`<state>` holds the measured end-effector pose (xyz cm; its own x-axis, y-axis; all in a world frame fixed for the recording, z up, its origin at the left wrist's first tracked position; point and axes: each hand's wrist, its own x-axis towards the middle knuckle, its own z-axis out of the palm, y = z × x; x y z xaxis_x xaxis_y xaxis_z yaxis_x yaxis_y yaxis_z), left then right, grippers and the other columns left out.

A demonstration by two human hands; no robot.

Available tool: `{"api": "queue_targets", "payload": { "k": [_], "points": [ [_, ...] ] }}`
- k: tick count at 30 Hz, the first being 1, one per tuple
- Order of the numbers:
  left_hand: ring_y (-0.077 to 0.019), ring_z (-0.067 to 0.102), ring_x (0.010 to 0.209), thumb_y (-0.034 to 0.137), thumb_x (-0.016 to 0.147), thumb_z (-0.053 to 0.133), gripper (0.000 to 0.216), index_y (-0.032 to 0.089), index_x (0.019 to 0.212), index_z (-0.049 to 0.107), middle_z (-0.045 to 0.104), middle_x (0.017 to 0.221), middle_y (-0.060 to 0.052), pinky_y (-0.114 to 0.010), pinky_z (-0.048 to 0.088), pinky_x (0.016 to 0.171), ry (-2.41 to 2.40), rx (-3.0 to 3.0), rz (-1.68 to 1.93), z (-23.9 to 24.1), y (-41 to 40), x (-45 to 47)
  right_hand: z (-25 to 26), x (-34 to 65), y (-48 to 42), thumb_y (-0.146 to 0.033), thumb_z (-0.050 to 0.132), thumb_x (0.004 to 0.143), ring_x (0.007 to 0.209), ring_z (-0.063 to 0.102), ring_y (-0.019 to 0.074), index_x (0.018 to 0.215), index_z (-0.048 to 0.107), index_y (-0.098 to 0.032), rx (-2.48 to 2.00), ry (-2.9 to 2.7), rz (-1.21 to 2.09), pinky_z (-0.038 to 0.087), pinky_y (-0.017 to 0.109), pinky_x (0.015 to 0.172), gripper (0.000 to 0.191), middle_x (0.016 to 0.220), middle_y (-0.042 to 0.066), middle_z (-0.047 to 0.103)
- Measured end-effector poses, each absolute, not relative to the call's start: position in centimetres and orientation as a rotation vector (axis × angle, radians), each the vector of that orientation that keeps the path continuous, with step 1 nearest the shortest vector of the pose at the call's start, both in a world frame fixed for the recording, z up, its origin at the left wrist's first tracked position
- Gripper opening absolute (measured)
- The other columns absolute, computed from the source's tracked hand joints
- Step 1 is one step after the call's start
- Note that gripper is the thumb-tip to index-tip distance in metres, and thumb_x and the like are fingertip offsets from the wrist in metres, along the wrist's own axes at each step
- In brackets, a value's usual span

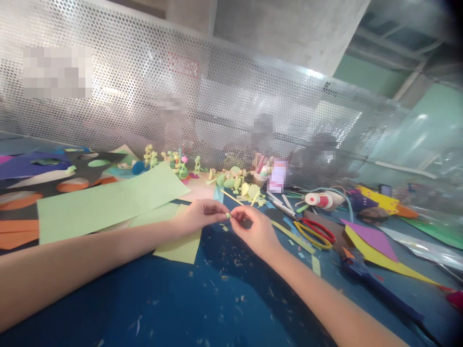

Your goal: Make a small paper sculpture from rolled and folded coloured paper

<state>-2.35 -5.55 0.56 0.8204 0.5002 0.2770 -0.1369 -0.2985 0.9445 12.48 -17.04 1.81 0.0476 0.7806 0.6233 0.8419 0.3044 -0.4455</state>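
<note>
My left hand (200,215) and my right hand (257,232) meet above the blue table (173,301), fingertips pinched together. Between them is a tiny light green paper piece (227,215), gripped from both sides; its exact shape is too small to make out. Under my left wrist lie light green paper sheets (115,200). Right of my right hand are scissors (315,234) with red and yellow handles. Beyond my fingers sits a pile of small yellow-green paper shapes (235,180).
At the back stand small paper figures (181,161) before a perforated metal screen (224,101). A dark blue glue gun (376,284), a red and white spool (321,200) and coloured paper (376,238) lie on the right. Paper scraps dot the table. Orange cutouts (18,233) lie far left.
</note>
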Motion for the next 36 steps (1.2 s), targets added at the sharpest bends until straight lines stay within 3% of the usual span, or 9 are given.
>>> {"api": "queue_targets", "payload": {
  "k": [13,22,36],
  "points": [
    [-0.0147,0.062,0.079,0.034,0.071,0.066,0.028,0.014,0.091,0.065,0.067,0.085,-0.004,-0.028,0.047,0.077,0.312,1.784,0.63,0.47,-5.38,-2.27,1.66,12.34,-17.15,-0.014,0.053,0.075,0.063,0.054,0.0127,0.075,0.056,-0.019,-1.465,-1.74,-0.15,0.045,0.024,0.063,0.006,0.069,0.0,0.058],
    [-0.015,0.062,0.082,0.031,0.073,0.065,0.025,0.016,0.092,0.067,0.069,0.089,-0.004,-0.026,0.048,0.077,0.236,1.85,0.551,0.48,-5.42,-2.42,1.56,11.87,-17.15,-0.007,0.053,0.064,0.061,0.05,0.0135,0.066,0.051,-0.019,-1.428,-1.813,-0.31,0.042,0.024,0.06,0.013,0.063,-0.002,0.052],
    [-0.014,0.061,0.084,0.025,0.07,0.068,0.028,0.014,0.095,0.058,0.064,0.086,-0.003,-0.03,0.047,0.082,0.301,1.778,0.69,0.47,-5.64,-2.25,0.98,12.57,-16.84,-0.015,0.054,0.076,0.067,0.054,0.0131,0.08,0.054,-0.019,-1.453,-1.689,-0.185,0.045,0.024,0.066,0.006,0.075,0.001,0.057]
  ]
}}
